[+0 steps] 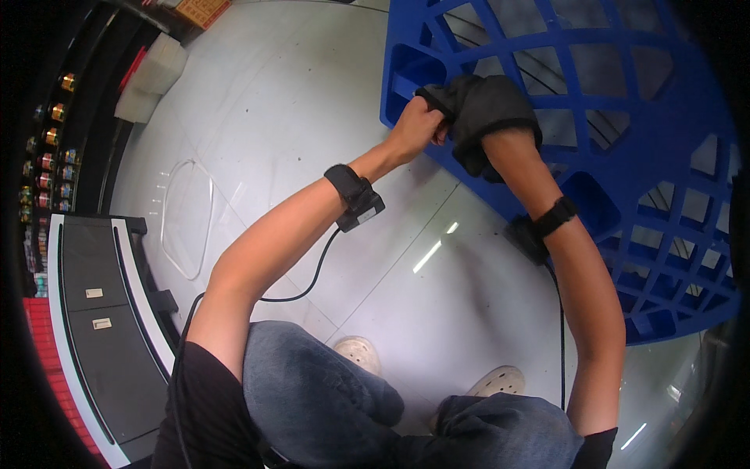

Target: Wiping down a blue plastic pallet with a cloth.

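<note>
A dark grey cloth (489, 105) with a black edge is bunched over the near edge of a blue plastic pallet (662, 123). My left hand (419, 129) has its fingers curled closed on the left end of this cloth. The right forearm reaches into the cloth, which covers my right hand, so its fingers are hidden. Each wrist wears a black strap with a small black box and a cable.
At the left stand a grey cabinet (105, 346) with white edges and dark shelves of small packed goods (47, 164). A white strap loop (211, 217) lies on the tiled floor. White blocks (152, 76) and a cardboard box (202, 10) are at the upper left.
</note>
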### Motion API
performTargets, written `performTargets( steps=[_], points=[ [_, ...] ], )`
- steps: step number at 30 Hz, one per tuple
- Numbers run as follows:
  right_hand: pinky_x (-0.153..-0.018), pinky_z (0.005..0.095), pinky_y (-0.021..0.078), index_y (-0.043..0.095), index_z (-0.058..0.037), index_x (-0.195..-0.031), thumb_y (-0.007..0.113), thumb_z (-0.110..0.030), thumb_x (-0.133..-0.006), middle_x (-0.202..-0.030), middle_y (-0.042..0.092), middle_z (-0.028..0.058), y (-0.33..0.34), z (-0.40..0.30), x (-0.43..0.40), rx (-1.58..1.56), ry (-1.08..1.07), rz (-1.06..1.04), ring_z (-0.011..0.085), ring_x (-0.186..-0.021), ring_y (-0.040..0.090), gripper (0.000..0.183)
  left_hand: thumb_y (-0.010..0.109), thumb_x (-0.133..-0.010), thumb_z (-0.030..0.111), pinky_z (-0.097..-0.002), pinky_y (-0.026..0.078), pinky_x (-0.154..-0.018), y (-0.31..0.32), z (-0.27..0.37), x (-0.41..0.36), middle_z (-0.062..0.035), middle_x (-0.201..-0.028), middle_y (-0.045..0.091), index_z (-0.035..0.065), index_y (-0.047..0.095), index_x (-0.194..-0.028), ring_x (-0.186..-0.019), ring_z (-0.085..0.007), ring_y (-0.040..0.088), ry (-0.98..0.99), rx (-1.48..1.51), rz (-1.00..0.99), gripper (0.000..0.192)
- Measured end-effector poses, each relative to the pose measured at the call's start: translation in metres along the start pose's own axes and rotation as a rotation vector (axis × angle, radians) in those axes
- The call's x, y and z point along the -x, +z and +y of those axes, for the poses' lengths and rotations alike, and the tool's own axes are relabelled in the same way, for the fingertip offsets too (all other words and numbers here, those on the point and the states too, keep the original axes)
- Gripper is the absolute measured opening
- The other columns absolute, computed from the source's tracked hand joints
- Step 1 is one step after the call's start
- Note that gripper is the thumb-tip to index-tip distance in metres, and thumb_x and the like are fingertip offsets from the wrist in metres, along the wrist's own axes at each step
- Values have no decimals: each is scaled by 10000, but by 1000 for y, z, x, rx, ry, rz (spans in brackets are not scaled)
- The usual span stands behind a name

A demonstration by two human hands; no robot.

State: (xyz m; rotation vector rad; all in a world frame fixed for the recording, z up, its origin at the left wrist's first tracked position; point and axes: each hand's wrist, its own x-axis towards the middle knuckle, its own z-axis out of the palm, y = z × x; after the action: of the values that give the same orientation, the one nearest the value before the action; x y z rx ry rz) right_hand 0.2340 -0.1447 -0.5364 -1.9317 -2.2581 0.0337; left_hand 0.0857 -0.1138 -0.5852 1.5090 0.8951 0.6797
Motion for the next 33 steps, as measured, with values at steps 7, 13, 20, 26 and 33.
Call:
performTargets(
  steps=[7, 13, 20, 26, 33],
  points=[
    [-685, 368, 501, 621, -53, -788, 669, -287, -586, -821, 646, 165, 27, 11, -11, 121, -194, 144, 306, -761, 632, 312, 358, -809, 133, -282, 442, -490, -5, 9, -13, -102, -580, 571, -11, 556, -647, -508, -174, 547, -91, 45, 36, 294],
    [-695, 361, 489, 624, -69, -781, 614, -271, -656, -825, 646, 150, 36, 12, 1, 80, -91, 295, 304, -754, 623, 238, 418, -785, 136, -371, 479, -578, 2, 3, -8, -202, -656, 599, -68, 571, -685, -642, -305, 598, 53, -390, 79, 274],
    [-724, 380, 488, 634, -60, -837, 540, -181, -777, -877, 645, 150, 9, -1, 7, -116, 12, 147, 308, -803, 614, 165, 423, -765, 106, -377, 469, -575, -6, 8, -25, -201, -649, 572, -102, 554, -724, -627, -285, 593, -64, -218, 128, 250],
    [-772, 386, 510, 679, -84, -830, 631, -172, -724, -934, 657, 159, 26, -1, 7, -57, 59, 202, 298, -865, 644, 147, 416, -766, 96, -386, 470, -629, -1, -9, -7, -224, -711, 609, -91, 575, -794, -669, -323, 607, -89, -347, 35, 248],
    [-695, 369, 514, 662, -59, -827, 666, -167, -629, -842, 654, 181, 23, 2, -8, -139, 73, 124, 316, -782, 642, 226, 437, -747, 95, -374, 464, -607, -6, -4, -25, -199, -703, 622, -85, 577, -809, -656, -305, 611, -29, -435, 171, 237]
  ],
)
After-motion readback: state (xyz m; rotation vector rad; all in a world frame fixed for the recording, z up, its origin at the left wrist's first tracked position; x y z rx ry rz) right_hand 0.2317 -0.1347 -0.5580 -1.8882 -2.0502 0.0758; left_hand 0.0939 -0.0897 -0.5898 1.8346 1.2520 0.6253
